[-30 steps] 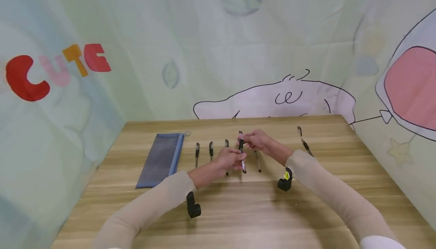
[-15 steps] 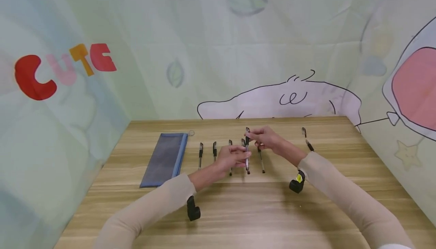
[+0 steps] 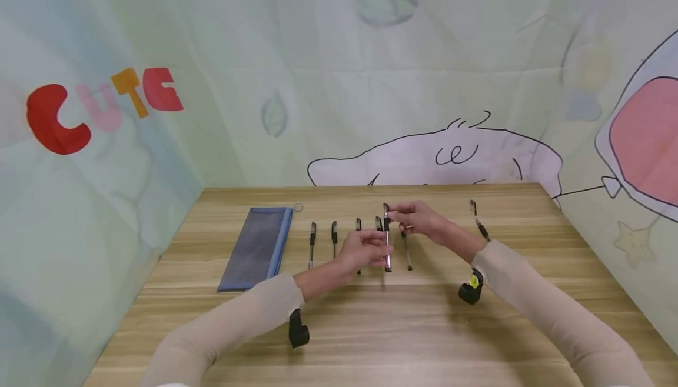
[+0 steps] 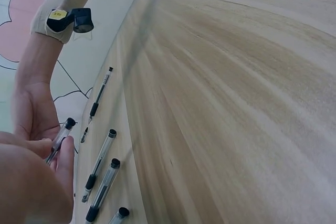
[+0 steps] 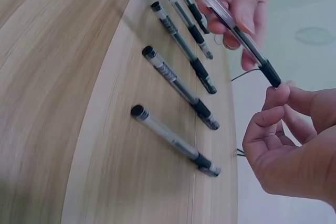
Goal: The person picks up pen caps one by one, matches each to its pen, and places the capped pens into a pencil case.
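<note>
Both hands hold one clear-barrelled gel pen with a black grip, raised over a row of pens. My left hand pinches its barrel near the lower end, thumb against the fingers. At the upper end, my right hand pinches the dark capped part, as the right wrist view shows the fingertips meeting the pen's black section. Beneath them several similar capped pens lie side by side, among them one pen under the right hand and another in the right wrist view.
A blue-edged mesh zip pouch lies left of the row. Right of the hands are a loose pen cap and an uncapped pen, partly behind the right sleeve. Printed cloth walls stand around the wooden table.
The held pen has shifted slightly right with both hands, uncovering the top of a pen lying behind it. The head view has turned a little. Both hands keep their grip.
</note>
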A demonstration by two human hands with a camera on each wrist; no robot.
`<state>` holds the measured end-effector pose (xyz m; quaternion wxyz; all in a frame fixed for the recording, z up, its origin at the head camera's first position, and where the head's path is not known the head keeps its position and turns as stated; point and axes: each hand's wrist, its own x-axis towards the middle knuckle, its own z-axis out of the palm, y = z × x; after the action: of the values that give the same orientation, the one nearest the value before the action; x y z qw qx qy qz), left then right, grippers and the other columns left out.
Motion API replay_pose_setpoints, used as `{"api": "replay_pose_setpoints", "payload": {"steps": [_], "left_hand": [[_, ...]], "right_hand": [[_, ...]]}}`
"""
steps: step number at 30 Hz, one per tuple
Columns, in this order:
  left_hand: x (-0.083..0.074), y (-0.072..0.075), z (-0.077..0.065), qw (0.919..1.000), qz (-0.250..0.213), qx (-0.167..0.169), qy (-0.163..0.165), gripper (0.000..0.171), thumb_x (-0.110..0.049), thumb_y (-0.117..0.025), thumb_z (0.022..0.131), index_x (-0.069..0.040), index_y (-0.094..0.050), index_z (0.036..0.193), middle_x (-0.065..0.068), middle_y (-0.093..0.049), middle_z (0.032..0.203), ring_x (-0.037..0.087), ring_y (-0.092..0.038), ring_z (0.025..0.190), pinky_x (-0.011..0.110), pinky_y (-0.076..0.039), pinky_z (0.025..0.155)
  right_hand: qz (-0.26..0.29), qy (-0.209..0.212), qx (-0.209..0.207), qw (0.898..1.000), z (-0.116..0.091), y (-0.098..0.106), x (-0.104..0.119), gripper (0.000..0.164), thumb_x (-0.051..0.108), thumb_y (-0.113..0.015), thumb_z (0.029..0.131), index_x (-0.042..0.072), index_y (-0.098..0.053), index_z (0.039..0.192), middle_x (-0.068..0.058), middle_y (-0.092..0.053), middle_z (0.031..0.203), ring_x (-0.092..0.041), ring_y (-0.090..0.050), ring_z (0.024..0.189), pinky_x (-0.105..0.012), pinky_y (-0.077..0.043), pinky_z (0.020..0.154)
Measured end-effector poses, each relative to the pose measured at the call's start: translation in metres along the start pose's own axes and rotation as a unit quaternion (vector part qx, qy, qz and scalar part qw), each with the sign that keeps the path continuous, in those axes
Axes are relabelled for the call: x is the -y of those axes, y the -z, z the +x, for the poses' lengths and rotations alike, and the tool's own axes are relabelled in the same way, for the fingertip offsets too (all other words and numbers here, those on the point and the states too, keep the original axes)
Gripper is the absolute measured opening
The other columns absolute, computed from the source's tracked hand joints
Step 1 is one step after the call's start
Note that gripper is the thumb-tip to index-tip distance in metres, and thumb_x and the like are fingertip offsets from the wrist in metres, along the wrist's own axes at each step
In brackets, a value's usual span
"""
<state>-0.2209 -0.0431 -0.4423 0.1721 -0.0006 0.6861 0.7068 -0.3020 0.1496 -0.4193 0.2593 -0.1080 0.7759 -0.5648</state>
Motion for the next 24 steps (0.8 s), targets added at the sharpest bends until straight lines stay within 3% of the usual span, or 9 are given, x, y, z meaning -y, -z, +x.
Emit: {"api": "replay_pose_setpoints", "payload": {"steps": [3, 8, 13, 20, 24], "left_hand": [[0.001, -0.004, 0.000, 1.0000, 0.008, 0.000, 0.004, 0.045, 0.005, -0.072, 0.090, 0.010, -0.058, 0.132, 0.018, -0.070, 0.112, 0.012, -0.071, 0.079, 0.032, -0.065, 0.082], [0.002, -0.009, 0.002, 0.9995, 0.008, -0.019, 0.022, 0.043, 0.005, -0.074, 0.088, 0.008, -0.061, 0.129, 0.016, -0.072, 0.106, 0.012, -0.070, 0.075, 0.032, -0.065, 0.082], [0.001, -0.015, 0.008, 0.9992, 0.001, -0.025, 0.032, 0.042, 0.006, -0.074, 0.087, 0.007, -0.062, 0.128, 0.021, -0.072, 0.112, 0.015, -0.072, 0.074, 0.033, -0.065, 0.081], [-0.001, -0.030, 0.019, 0.9977, -0.005, -0.024, 0.063, 0.040, 0.004, -0.075, 0.088, 0.005, -0.063, 0.126, 0.020, -0.073, 0.109, 0.019, -0.075, 0.079, 0.033, -0.065, 0.084], [-0.001, -0.043, 0.026, 0.9977, 0.001, -0.029, 0.061, 0.039, 0.004, -0.075, 0.088, 0.006, -0.064, 0.125, 0.019, -0.073, 0.108, 0.018, -0.074, 0.078, 0.033, -0.065, 0.084]], "right_hand": [[-0.004, 0.000, 0.003, 1.000, -0.002, 0.006, -0.005, 0.043, 0.014, -0.056, 0.106, -0.004, -0.050, 0.145, 0.004, -0.063, 0.100, -0.009, -0.055, 0.080, -0.020, -0.050, 0.071], [-0.014, 0.000, 0.006, 1.000, -0.008, 0.018, -0.012, 0.044, 0.015, -0.056, 0.106, -0.002, -0.050, 0.147, -0.007, -0.066, 0.115, -0.009, -0.052, 0.079, -0.020, -0.045, 0.066], [-0.024, -0.005, 0.000, 1.000, -0.015, 0.029, -0.017, 0.045, 0.019, -0.057, 0.106, -0.002, -0.051, 0.146, -0.014, -0.063, 0.123, -0.007, -0.053, 0.079, -0.020, -0.047, 0.068], [-0.038, -0.014, -0.012, 0.999, -0.027, 0.046, -0.027, 0.048, 0.022, -0.055, 0.107, -0.003, -0.049, 0.147, -0.014, -0.062, 0.124, -0.008, -0.056, 0.082, -0.023, -0.051, 0.072], [-0.038, -0.020, -0.025, 0.999, -0.034, 0.056, -0.034, 0.048, 0.024, -0.055, 0.107, -0.002, -0.049, 0.147, -0.010, -0.064, 0.122, -0.007, -0.058, 0.082, -0.023, -0.051, 0.073]]}}
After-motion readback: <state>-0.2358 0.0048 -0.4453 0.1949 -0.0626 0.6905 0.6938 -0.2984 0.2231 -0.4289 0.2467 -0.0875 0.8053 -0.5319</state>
